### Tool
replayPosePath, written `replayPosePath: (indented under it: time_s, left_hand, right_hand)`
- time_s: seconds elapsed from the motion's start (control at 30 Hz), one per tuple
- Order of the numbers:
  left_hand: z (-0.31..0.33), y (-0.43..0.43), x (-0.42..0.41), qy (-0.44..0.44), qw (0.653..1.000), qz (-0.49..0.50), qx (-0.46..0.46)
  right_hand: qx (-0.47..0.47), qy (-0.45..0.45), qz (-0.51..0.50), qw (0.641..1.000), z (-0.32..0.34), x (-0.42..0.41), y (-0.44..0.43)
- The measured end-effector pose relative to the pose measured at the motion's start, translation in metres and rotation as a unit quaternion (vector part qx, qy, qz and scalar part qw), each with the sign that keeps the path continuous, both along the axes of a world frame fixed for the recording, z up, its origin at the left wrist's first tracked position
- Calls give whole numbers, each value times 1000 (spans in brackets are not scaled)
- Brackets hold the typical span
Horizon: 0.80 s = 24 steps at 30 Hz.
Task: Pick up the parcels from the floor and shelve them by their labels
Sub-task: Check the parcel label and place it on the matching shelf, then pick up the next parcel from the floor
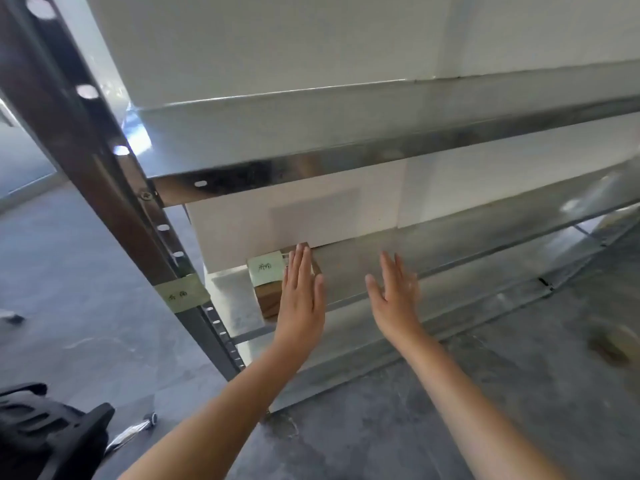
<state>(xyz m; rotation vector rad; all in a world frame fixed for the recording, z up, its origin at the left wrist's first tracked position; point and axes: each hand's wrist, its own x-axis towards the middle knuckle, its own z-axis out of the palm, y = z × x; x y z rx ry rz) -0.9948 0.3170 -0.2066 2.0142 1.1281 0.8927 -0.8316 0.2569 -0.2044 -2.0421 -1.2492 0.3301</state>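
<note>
1. Dark bag or garment [45,434]: lies on the grey floor [519,393], well apart from the metal shelf unit's front upright [104,188] and nearer the viewer than it. A shiny thin object [133,434] lies just beside the dark item; what it is cannot be told.
2. Left hand [300,299]: bare forearm reaching toward the lower shelf [467,247]. Fingers straight and together, nothing grasped; the palm lies flat against the near side of the parcel, the fingertips reaching over its top.
3. Right hand [394,292]: level with the left hand and farther from the upright. Fingers spread and slack, holding nothing; it appears to hover over the bare shelf surface, apart from the parcel, though contact with the shelf cannot be told.
4. Parcel [268,291]: a small box with a wood-grain side, resting on the lower shelf near the upright. A pale green label [266,268] with handwriting sits on top; the writing is too blurred to read.
5. Shelf tag [182,293]: pale green, fixed to the upright at the level of the lower shelf; marks illegible.
6. Lower shelf contents: the parcel only, as far as is visible, with the white wall [311,216] behind it.
7. Upper shelf [311,136]: next tier up the upright; its visible surface holds nothing.
</note>
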Motion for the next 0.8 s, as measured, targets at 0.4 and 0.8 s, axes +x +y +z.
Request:
replayPosePath:
  time_s: [0.4,0.8]
  left_hand:
    - [7,-109,146,155,949,-210,177]
    - [19,-228,376,139,907,-314,243]
  right_hand:
    - [-27,-122,-183,975,12,113,-167]
    - [-40,-86,-327,940,16,282,-318]
